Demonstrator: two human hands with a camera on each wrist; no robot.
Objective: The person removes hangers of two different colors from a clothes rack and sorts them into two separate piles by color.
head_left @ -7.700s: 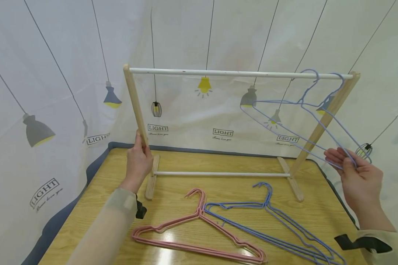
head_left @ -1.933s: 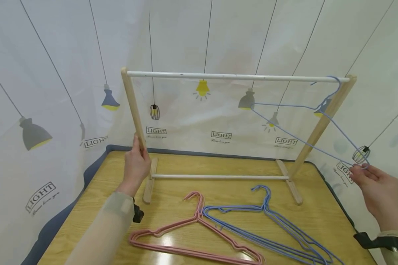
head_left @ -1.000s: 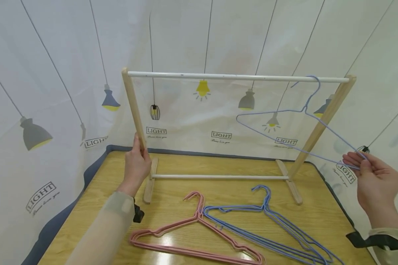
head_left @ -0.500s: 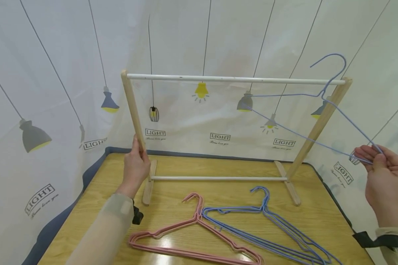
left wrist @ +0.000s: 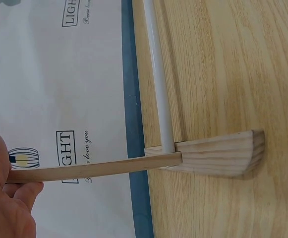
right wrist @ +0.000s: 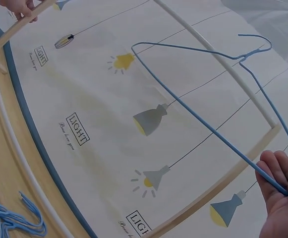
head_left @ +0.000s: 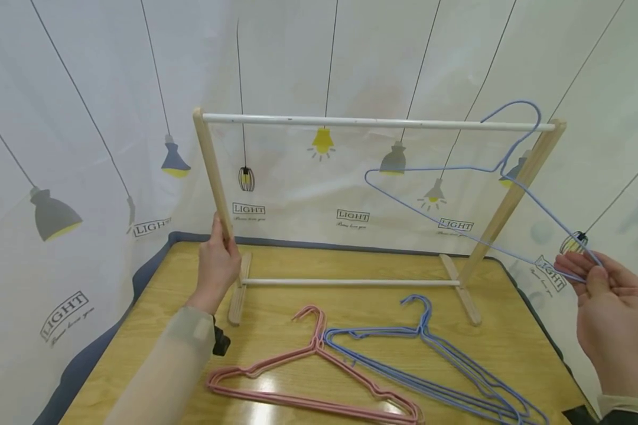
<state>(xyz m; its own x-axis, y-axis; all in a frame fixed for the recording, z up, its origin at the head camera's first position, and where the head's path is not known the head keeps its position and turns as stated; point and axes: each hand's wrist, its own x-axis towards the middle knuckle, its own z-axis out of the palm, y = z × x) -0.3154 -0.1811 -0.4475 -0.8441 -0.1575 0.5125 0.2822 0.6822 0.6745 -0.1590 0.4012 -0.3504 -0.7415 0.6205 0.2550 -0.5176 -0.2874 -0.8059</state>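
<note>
A blue wire clothes hanger (head_left: 441, 169) is pinched at its right lower corner by my right hand (head_left: 617, 313). Its hook rises above the right end of the white top rod (head_left: 351, 121), and the hook's tip looks hidden behind the rod. In the right wrist view the hook stands apart from the rod. My left hand (head_left: 218, 265) grips the rack's left wooden post (head_left: 212, 165), thumb and fingers on either side. The left wrist view shows that wooden post (left wrist: 99, 168) running down to its foot.
Pink hangers (head_left: 287, 404) and several blue hangers (head_left: 414, 381) lie stacked on the wooden table (head_left: 154, 330) in front of the rack. A white lower rod (head_left: 351, 283) joins the feet. Printed sheeting (head_left: 298, 59) hangs behind.
A second ago the hanger's hook lay over the top rod. It then rose above the rod, and now sits slightly lower and further left. My left hand keeps its grip on the post.
</note>
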